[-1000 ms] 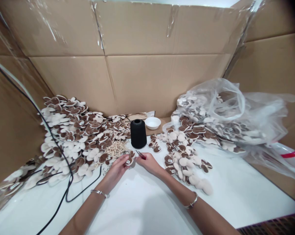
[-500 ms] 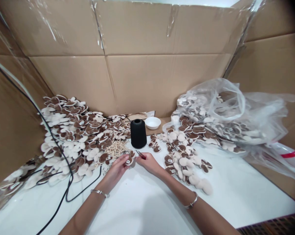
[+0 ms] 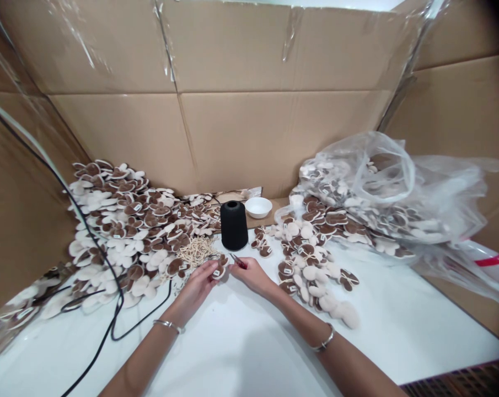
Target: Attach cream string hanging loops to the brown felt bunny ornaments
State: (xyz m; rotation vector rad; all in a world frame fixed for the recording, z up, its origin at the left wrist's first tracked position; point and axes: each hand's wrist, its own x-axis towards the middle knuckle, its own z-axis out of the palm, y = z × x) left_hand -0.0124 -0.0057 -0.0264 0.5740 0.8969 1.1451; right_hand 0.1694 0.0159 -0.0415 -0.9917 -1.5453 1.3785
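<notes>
In my left hand [image 3: 200, 280], closed at its edge, is a brown fabric piece [image 3: 219, 268] with a white rim and a small white label. My right hand [image 3: 251, 274] is closed round a slim dark pointed tool [image 3: 238, 261], its tip pointing up and left; its exact kind is too small to make out. The two hands are close together, with the piece between them. Just beyond them stands a black thread cone [image 3: 234, 226]. A heap of short cream cords [image 3: 196, 251] lies beside my left hand.
A large pile of brown-and-white fabric pieces [image 3: 125, 231] rises at the left, crossed by black cables [image 3: 117, 309]. More pieces [image 3: 311, 273] lie at the right, below a clear plastic bag [image 3: 390, 182]. A white bowl [image 3: 258, 208] stands near the cardboard wall [image 3: 282, 132].
</notes>
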